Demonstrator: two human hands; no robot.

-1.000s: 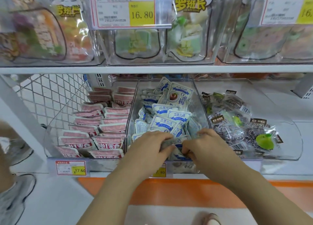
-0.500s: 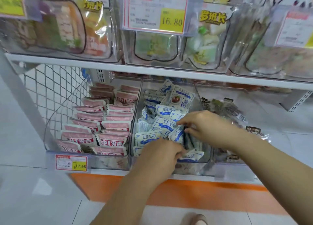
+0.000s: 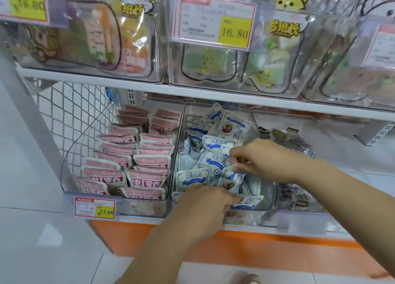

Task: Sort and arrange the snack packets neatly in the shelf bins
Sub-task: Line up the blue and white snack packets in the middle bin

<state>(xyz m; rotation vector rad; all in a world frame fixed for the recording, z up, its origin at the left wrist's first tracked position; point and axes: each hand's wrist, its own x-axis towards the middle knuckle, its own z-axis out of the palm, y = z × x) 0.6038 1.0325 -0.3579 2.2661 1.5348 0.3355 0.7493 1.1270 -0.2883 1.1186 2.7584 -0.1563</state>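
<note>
Middle bin (image 3: 245,218), under the upper shelf (image 3: 192,92): blue-white packets (image 3: 213,159) in a loose heap, faces pointing every way.

Right hand (image 3: 263,157) comes in from 3 o'clock. Thumb and forefinger are pinched narrow on the top edge of one pinched packet (image 3: 232,174), which sits raised above its neighbours near the bin centre.

Left hand (image 3: 205,206) comes in from 6 o'clock at the bin's front wall. Its fingers (image 3: 233,198) are curled, tips touching the front packet (image 3: 249,202) at 5 o'clock of the heap. Can't tell if it's gripped or only touched.

The hands are near each other, not touching.

- Pink packets (image 3: 147,176) in the left bin (image 3: 145,208), 9 o'clock of the middle bin: two tidy overlapping rows, tilted back.
- Dark packets (image 3: 295,140) in the right bin (image 3: 303,215), 3 o'clock: jumbled, partly hidden by the right forearm.
- 17.60 tag (image 3: 95,207) on the left bin's front, 7 o'clock.
- The upper shelf at 12 o'clock carries clear bins of pouches (image 3: 205,63) with a 16.80 tag (image 3: 215,20).
</note>
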